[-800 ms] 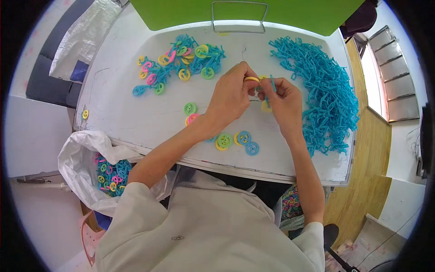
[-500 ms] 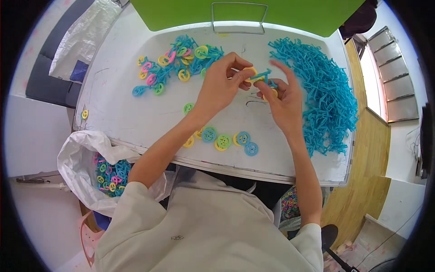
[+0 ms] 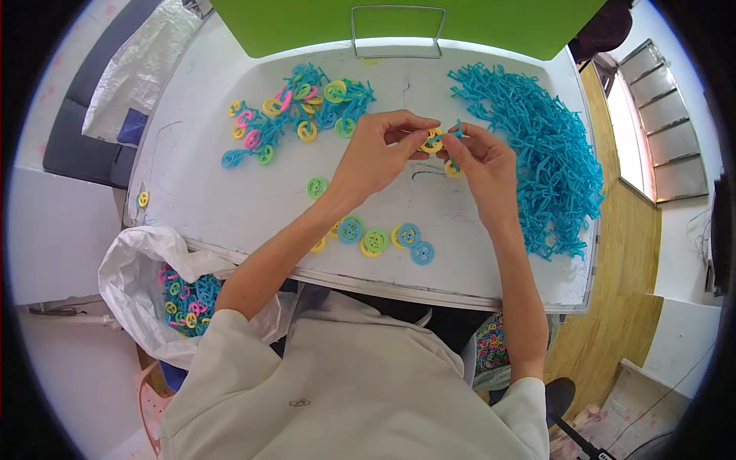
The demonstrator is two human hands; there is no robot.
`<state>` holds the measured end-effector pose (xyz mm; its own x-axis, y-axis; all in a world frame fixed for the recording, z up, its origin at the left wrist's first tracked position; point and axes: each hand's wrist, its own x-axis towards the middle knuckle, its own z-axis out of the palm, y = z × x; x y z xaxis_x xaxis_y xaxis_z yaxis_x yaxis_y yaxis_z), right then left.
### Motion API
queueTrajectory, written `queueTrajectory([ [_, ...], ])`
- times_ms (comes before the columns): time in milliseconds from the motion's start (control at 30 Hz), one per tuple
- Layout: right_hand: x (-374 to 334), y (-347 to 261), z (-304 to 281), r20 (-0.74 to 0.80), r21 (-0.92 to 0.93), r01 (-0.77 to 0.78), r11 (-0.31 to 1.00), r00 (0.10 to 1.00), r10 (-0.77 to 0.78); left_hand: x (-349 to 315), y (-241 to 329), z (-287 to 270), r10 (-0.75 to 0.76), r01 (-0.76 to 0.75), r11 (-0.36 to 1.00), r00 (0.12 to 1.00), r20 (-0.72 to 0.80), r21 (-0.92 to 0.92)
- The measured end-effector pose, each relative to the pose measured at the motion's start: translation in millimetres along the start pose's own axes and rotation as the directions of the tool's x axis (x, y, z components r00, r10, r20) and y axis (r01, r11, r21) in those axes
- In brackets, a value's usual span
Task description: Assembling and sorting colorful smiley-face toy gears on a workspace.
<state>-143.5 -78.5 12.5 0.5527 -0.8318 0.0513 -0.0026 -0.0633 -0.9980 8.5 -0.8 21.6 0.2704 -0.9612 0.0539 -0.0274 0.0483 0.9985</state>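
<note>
Over the middle of the white table my two hands meet at a small plastic piece. My left hand [image 3: 377, 152] pinches a yellow toy wheel [image 3: 433, 141] between thumb and fingers. My right hand [image 3: 484, 158] closes on a blue forked plastic frame [image 3: 458, 138] that touches the wheel. A second yellow wheel [image 3: 453, 169] shows below the right fingers, partly hidden by them. Nearer to me lie loose wheels in yellow, green and blue, among them a green wheel [image 3: 375, 240] and a blue wheel [image 3: 422, 253].
A large heap of blue frames [image 3: 540, 153] covers the table's right side. Far left is a pile of joined blue frames and coloured wheels [image 3: 295, 107]. A white sack [image 3: 126, 257] of similar pieces hangs open at the near left. A green panel [image 3: 414, 27] with a wire handle stands behind.
My hands have come closer together, and the blue frame has turned more upright against the yellow wheel. The right index finger, stretched out before, has curled in.
</note>
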Motion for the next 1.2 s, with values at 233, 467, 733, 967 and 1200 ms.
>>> queueTrajectory([
  [233, -5, 0, 9, -0.066, 0.193, -0.130, 0.973, 0.987, 0.145, -3, -6, 7, -0.041, 0.036, 0.997, 0.996, -0.078, -0.067],
  [467, -6, 5, 23, -0.158, 0.301, -0.125, 0.946, 0.971, 0.178, -7, 2, 9, -0.239, 0.186, 0.914, 0.965, -0.106, -0.359],
  [733, 0, 9, 11, -0.049, 0.115, 0.018, 0.993, 0.999, -0.013, -3, 7, -8, -0.242, 0.218, 0.939, 0.968, -0.061, -0.268],
  [967, 3, 7, 1, 0.103, 0.006, 0.177, 0.984, 0.979, -0.176, -3, -1, -7, -0.088, 0.082, 0.972, 0.996, -0.019, -0.218],
  [1200, 4, -3, -2, 0.126, 0.150, 0.001, 0.989, 0.992, -0.020, 1, 9, -12, 0.028, -0.027, 1.000, 0.995, -0.095, 0.012],
])
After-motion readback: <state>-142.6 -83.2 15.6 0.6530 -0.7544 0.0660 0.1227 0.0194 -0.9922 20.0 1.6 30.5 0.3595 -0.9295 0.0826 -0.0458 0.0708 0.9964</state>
